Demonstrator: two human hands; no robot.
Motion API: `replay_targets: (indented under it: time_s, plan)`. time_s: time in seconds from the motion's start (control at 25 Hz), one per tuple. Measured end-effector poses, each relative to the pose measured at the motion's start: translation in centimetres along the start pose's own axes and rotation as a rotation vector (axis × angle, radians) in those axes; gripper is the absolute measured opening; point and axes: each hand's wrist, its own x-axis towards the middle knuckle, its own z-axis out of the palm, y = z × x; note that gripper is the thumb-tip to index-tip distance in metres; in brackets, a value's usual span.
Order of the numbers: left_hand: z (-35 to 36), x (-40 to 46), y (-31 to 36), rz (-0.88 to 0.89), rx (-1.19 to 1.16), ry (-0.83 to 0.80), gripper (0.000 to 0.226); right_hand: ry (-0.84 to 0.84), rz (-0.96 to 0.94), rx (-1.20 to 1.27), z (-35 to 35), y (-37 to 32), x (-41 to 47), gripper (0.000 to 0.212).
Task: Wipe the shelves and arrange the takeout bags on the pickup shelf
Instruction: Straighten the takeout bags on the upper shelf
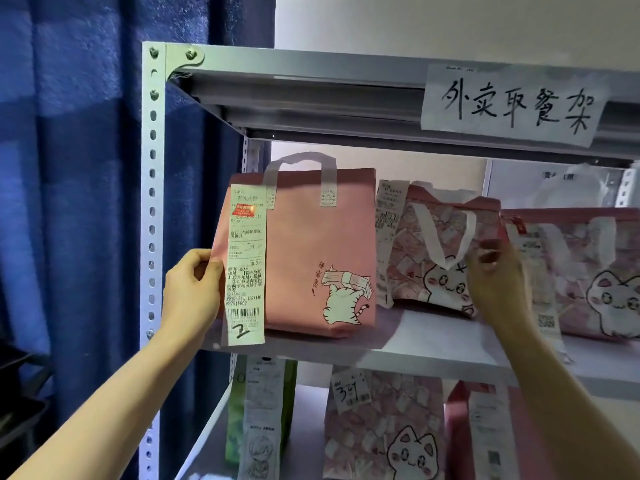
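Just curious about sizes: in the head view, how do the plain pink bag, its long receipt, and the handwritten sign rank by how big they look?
Largest to smallest:
1. pink bag
2. sign
3. receipt
Sign and receipt are fairly close; the sign hangs nearer the camera, so that order is unsure.

We're at a food-delivery pickup point: a metal rack [152,202] with a handwritten paper sign [512,105] reading 外卖取餐架, and takeout bags [311,251] lined along its shelves, each with a printed order receipt [245,265] stuck on. Blue curtain [69,168] hanging left.

Rightmost bag [588,271] — cut off, blurred
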Motion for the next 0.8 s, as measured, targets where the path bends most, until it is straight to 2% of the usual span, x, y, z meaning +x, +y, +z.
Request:
replay_targets:
  time_s: [0.04,0.08,0.2,0.28,0.36,0.52,0.64,0.8]
  plan:
    - [-0.4,-0.5,0.3,0.01,-0.023,0.0,0.019,-0.014,-0.051,0.088,0.0,-1.6,-1.3,0.017]
    - [-0.7,-0.9,0.6,0.02,-0.047,-0.002,0.018,-0.051,-0.099,0.172,0.1,-3.2,-2.7,0.022]
    - [-1.5,-2.1,1.2,0.032,-0.128,-0.045,0.017,-0.231,-0.168,0.396,0.2,-7.8,-7.0,0.049]
    - [-1.7,-2.9,1.5,0.04,-0.173,-0.115,0.017,-0.26,-0.161,0.469,0.5,-9.1,-8.7,0.042]
    - [-1.6,-3.9,1.8,0.075,-0.202,-0.188,0.019,-0.208,-0.114,0.525,0.4,-9.3,-9.1,0.022]
    - [-0.5,-5.3,2.2,0.105,-0.266,-0.384,0.016,-0.111,-0.015,0.607,-2.1,-7.9,-9.1,0.007]
    - [1.2,-6.1,2.7,0.079,-0.323,-0.555,0.01,-0.023,0.067,0.611,-4.8,-6.5,-9.1,0.005]
    - [4.3,-6.2,3.7,0.079,-0.373,-0.695,0.018,0.108,0.118,0.55,-9.0,-4.8,-9.0,0.003]
